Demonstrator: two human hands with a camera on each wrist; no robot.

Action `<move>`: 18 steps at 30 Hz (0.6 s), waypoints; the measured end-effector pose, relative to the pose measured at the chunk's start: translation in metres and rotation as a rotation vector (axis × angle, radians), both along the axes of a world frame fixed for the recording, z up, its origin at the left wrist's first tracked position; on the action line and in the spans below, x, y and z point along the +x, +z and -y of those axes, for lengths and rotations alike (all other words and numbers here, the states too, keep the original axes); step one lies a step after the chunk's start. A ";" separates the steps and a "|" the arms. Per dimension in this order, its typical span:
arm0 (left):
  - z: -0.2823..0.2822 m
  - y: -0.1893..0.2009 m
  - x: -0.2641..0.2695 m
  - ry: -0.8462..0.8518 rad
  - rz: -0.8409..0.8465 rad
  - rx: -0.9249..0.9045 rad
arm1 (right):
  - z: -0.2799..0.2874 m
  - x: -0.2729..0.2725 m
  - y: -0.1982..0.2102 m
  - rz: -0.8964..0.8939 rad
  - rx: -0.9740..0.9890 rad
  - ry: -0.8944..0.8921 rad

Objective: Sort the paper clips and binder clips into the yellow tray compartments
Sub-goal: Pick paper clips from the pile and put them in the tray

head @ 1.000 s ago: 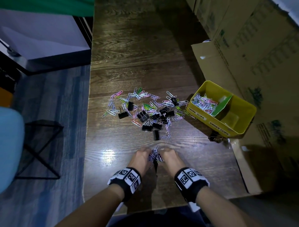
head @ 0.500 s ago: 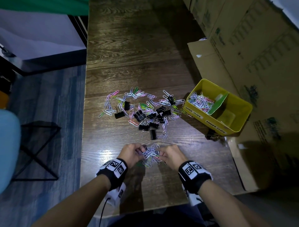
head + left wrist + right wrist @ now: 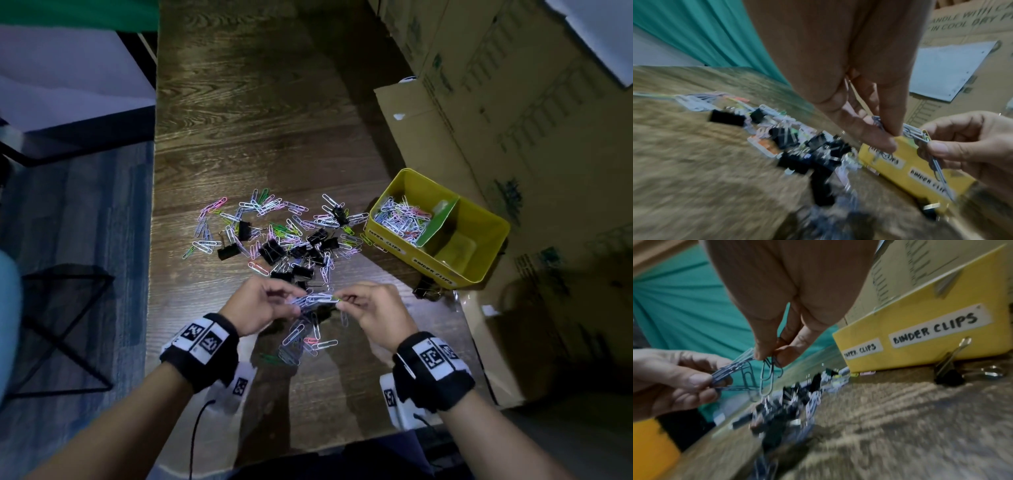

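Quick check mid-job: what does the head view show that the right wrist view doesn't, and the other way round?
Head only: inside the tray, paper clips fill the compartment left of the green divider; the other looks nearly bare. More clips lie loose on the table under the hands.

Right wrist only: the tray labels read clearly, "BINDER CLIPS" to the right of the paper-clips label, with one binder clip propped against the tray wall.

Both: the left hand and right hand pinch one bunch of paper clips between them, above the mixed pile.

paper clip bunch (image 3: 317, 298) held above table, mixed clip pile (image 3: 281, 236) beside yellow tray (image 3: 479, 274)
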State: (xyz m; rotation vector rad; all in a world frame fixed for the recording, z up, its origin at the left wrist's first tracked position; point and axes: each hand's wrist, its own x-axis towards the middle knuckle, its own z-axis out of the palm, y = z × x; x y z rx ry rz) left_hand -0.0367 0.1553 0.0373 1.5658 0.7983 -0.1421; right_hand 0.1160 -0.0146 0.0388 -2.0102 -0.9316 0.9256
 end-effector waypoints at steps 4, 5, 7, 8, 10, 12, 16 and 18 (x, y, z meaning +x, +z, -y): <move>-0.003 0.041 0.046 0.006 0.158 -0.056 | 0.003 0.030 0.029 -0.128 0.250 -0.231; -0.003 0.049 0.059 0.021 0.194 -0.059 | 0.003 0.038 0.036 -0.162 0.301 -0.303; -0.002 0.061 0.089 0.067 0.269 -0.114 | 0.000 0.055 0.047 -0.238 0.388 -0.444; 0.000 0.068 0.106 0.085 0.314 -0.170 | -0.003 0.064 0.052 -0.248 0.427 -0.501; 0.003 0.073 0.137 0.111 0.380 -0.277 | -0.009 0.080 0.061 -0.240 0.489 -0.596; 0.006 0.069 0.167 0.154 0.387 -0.371 | -0.017 0.098 0.062 -0.245 0.526 -0.685; 0.016 0.044 0.214 0.325 0.270 -0.461 | -0.033 0.133 0.038 -0.118 0.387 -0.829; 0.019 0.028 0.227 0.300 0.169 -0.379 | -0.038 0.145 0.025 -0.065 0.241 -0.840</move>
